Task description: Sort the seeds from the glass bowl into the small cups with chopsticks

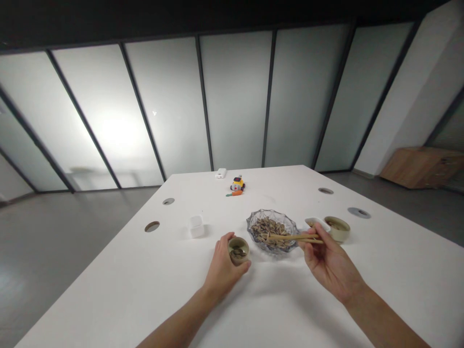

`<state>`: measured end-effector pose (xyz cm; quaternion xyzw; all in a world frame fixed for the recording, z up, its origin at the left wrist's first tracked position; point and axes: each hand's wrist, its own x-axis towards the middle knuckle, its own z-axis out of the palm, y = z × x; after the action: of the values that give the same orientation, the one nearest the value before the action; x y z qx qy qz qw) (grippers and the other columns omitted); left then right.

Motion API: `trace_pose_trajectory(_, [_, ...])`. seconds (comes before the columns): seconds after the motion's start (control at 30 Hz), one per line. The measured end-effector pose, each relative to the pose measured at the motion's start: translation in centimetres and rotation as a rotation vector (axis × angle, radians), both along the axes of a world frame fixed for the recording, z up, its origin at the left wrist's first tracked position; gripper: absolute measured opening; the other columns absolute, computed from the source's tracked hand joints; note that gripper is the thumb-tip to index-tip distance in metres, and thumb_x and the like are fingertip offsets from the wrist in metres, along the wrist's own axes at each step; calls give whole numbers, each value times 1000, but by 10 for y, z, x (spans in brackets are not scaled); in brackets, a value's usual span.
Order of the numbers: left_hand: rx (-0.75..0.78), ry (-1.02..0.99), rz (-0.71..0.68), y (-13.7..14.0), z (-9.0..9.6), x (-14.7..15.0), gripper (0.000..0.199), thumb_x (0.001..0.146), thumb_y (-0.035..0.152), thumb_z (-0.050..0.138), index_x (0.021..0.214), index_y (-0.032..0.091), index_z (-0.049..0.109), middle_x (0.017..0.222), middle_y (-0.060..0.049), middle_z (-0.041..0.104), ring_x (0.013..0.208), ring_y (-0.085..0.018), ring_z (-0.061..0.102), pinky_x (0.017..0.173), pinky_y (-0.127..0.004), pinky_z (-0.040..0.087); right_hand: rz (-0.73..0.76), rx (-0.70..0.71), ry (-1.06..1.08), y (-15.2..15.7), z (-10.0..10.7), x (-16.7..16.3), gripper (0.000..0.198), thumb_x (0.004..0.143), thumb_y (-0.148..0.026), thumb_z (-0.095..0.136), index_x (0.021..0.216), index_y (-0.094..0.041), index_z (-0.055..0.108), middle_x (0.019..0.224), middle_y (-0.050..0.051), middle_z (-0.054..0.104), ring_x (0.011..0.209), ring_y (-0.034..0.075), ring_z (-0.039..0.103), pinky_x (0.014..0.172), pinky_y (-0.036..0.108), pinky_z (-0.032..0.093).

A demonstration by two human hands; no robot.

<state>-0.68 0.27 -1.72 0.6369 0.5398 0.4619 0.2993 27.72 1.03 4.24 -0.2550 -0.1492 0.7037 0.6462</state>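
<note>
Chopsticks (pixel 286 237) sit in right fingers (pixel 325 233) — tips indistinct against seeds (pixel 267 225).

white table (pixel 145 290) | glass bowl (pixel 277 250) | white tub (pixel 196 232) | yellow toy (pixel 238 183) | orange piece (pixel 237 193)

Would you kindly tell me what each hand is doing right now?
Left hand: closed around the small cup, which has seeds inside.
Right hand: closed on chopsticks, their tips over the glass bowl.

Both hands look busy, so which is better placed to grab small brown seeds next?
Probably the right hand: its tan wooden chopsticks reach over seeds in the clear glass bowl; the left hand holds a round green cup.
</note>
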Motion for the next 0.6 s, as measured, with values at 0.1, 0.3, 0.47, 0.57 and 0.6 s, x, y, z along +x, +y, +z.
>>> trace_pose_trajectory(0.1, [-2,9,-3,0,1,0,77,70,21,81,142,20,52,141,-14,64,135,-33,58,121,-52,42,57,38,46,-4,5,1,31,76,-18,97,90,-23,70,77,-7,75,65,11,78,57,16,68])
trace_pose_trajectory(0.3, [6,-9,0,0,2,-1,77,69,20,82,140,21,54,139,-14,65,134,-33,60,120,-52,43,137,50,80,-13,16,-7,38,63,-22,105,76,-19,69,72,-7,70,57,6,73,51,10,63])
trace_pose_trajectory(0.47, [-17,6,-5,0,1,-1,78,70,21,81,142,20,51,141,-15,62,136,-33,58,122,-52,41,156,79,37,-16,21,-11,39,62,-32,105,70,-20,69,69,-7,67,56,5,68,48,8,60])
trace_pose_trajectory(0.57, [-18,4,-8,1,0,0,78,71,20,81,143,20,51,141,-14,62,136,-32,58,122,-51,41,37,55,-79,-15,18,-15,43,56,-38,108,73,-22,71,71,-7,69,57,6,69,50,11,62])
trace_pose_trajectory(0.6, [-15,-1,-9,1,-1,0,78,70,20,81,143,20,51,140,-14,63,135,-32,58,122,-51,42,-39,57,-146,-14,15,-17,44,54,-40,108,75,-22,73,72,-7,70,58,7,70,53,12,64])
